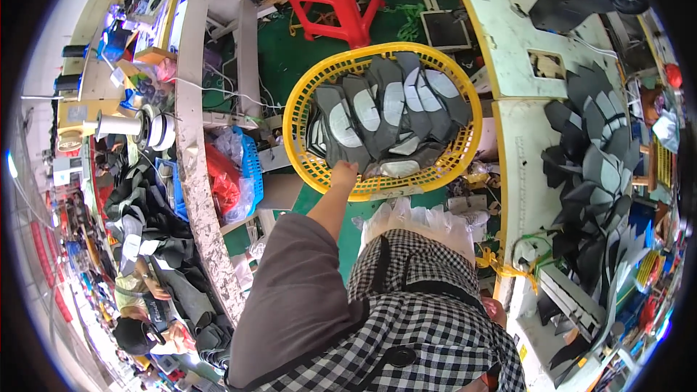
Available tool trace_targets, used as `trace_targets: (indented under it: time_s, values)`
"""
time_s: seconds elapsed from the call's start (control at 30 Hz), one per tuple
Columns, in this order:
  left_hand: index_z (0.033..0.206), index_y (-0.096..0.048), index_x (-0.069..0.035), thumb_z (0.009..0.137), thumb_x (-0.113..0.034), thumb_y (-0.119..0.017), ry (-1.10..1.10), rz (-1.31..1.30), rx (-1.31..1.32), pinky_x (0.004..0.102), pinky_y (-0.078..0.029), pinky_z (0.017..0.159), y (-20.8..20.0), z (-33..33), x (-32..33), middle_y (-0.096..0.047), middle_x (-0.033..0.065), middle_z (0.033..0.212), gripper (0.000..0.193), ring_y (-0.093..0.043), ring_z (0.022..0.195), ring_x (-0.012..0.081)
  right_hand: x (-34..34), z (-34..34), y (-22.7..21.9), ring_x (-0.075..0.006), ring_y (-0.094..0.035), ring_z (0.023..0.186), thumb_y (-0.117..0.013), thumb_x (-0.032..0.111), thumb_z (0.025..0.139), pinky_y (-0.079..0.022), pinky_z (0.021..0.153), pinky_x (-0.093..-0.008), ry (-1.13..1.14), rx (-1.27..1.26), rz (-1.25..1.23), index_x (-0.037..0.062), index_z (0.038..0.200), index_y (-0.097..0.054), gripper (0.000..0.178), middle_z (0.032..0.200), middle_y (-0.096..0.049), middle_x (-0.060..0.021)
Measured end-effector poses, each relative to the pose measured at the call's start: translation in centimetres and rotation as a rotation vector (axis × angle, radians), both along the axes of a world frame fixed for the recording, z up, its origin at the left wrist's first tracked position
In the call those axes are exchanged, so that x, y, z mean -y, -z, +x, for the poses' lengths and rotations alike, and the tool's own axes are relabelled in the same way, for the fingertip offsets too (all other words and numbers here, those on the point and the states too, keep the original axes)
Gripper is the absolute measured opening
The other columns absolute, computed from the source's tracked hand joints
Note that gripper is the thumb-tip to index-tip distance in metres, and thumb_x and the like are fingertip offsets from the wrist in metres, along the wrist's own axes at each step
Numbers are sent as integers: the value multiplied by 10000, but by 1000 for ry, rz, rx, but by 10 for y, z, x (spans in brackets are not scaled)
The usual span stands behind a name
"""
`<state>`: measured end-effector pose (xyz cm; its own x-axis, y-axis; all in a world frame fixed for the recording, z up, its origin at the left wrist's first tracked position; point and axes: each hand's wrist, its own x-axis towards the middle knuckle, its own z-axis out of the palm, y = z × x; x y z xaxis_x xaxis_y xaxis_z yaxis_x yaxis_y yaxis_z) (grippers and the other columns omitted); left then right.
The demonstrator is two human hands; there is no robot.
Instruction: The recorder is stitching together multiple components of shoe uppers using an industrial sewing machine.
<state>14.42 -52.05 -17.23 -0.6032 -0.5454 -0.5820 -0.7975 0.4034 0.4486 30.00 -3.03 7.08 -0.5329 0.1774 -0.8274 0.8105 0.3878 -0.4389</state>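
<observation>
A yellow oval plastic basket (470, 147) with slotted walls stands before me. In it lie several stacks of dark grey cut shoe pieces (393, 101) with pale grey patches. My left hand (345, 173) reaches to the basket's near-left side, its fingers closed just inside the rim. Whether they grip the rim or the edge of a grey piece is hidden. A bit of skin by my right hip looks like my right hand (495, 311), mostly hidden behind my checked apron; its fingers cannot be made out.
Beyond the basket stands a red stool (337, 22) with a grey seat. A pale worktable (534, 167) on the right carries more dark pieces (599, 138). Left are a blue crate (250, 170) and a long bench edge (190, 101). Another person (138, 305) works at far lower left.
</observation>
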Motion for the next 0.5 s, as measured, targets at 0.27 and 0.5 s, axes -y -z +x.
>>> trace_targets:
  time_s: [0.27, 0.5]
  values:
    - [1411, -145, -33, 555, -427, -824, -528, -63, 57, 395, -316, 1040, 3, -92, -5, -264, 187, 1429, 1161, -347, 1282, 310, -124, 117, 104, -113, -553, 879, -390, 57, 915, -425, 807, -222, 12, 91, -21, 47, 1081, -598, 267, 979, -610, -23]
    - [1410, -176, -58, 617, -360, -795, -552, -129, 113, 416, -298, 1057, 7, -111, 26, -296, 149, 1388, 1050, -360, 1269, 310, -105, 99, 75, -106, -539, 894, -402, 83, 918, -397, 841, -210, 157, 159, -40, 91, 1143, -599, 299, 983, -611, -23]
